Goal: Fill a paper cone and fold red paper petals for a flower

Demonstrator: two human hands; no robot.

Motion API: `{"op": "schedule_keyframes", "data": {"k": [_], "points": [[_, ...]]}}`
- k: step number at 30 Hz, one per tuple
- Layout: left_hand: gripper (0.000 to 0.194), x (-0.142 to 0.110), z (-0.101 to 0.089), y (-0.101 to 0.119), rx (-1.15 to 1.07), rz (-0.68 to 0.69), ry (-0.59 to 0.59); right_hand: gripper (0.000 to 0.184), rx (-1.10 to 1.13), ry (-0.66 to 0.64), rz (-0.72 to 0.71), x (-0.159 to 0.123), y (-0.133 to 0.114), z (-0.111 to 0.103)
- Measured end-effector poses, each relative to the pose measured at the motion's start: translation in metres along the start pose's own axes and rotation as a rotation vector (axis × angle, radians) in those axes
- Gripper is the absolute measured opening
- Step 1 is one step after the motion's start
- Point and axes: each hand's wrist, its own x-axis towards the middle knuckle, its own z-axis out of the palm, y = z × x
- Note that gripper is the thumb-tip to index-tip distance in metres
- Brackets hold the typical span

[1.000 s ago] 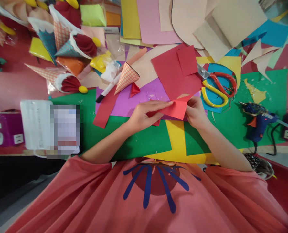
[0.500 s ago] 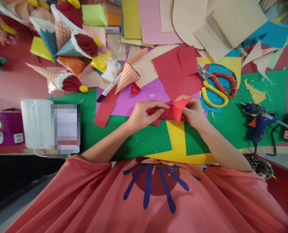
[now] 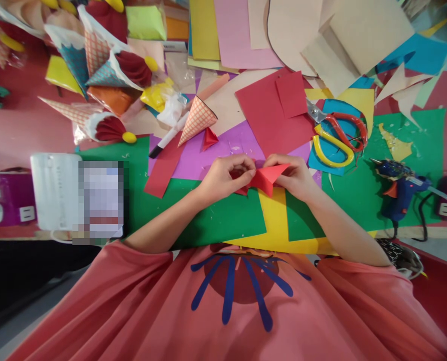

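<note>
Between my two hands is a folded piece of red paper [image 3: 270,178], creased so that one flap stands out in a point. My left hand [image 3: 227,175] pinches its left end between thumb and fingertips. On the other side my right hand [image 3: 293,175] grips the paper, its fingertips partly hidden behind the flap. Just beyond my hands lie a small folded red paper piece [image 3: 209,139] and a checkered paper cone [image 3: 198,119]. A black-capped white marker [image 3: 169,138] rests beside the cone.
Red-and-yellow-handled scissors [image 3: 334,133] lie to the right, past my right hand. A blue hot glue gun [image 3: 398,193] stands at the far right with its cord. Finished paper cones [image 3: 106,62] crowd the back left. A phone [image 3: 105,200] sits at the left, blurred.
My right hand has shifted left, closer to my left hand. The red paper has moved slightly left and down, and its flap points at a different angle.
</note>
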Motion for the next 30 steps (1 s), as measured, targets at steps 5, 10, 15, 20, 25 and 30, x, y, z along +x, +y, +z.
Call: {"op": "schedule_keyframes", "data": {"k": [5,10,15,20,25,30], "points": [[0.010,-0.0011,-0.0017,-0.0003,0.011,-0.025,-0.041,0.025,0.019,-0.043,0.049,-0.0010,-0.0002,0.0007],[0.012,-0.0004,-0.0025,0.0012,0.028,-0.034,-0.078,0.024,0.042,-0.074,0.093,-0.0016,-0.0007,0.0014],[0.009,0.0004,-0.0002,0.0022,-0.014,-0.046,-0.057,0.030,0.014,-0.052,0.132,-0.0008,0.0017,0.0025],[0.013,-0.0001,0.0025,0.0015,-0.063,-0.112,-0.067,0.033,0.010,-0.002,0.150,0.0001,0.0033,0.0031],[0.019,-0.0027,0.0034,-0.0009,-0.147,-0.216,-0.135,0.035,0.041,0.081,0.178,0.0013,-0.0006,0.0050],[0.019,-0.0029,0.0034,-0.0010,-0.171,-0.228,-0.137,0.035,0.056,0.087,0.147,0.0017,0.0000,0.0038]]}}
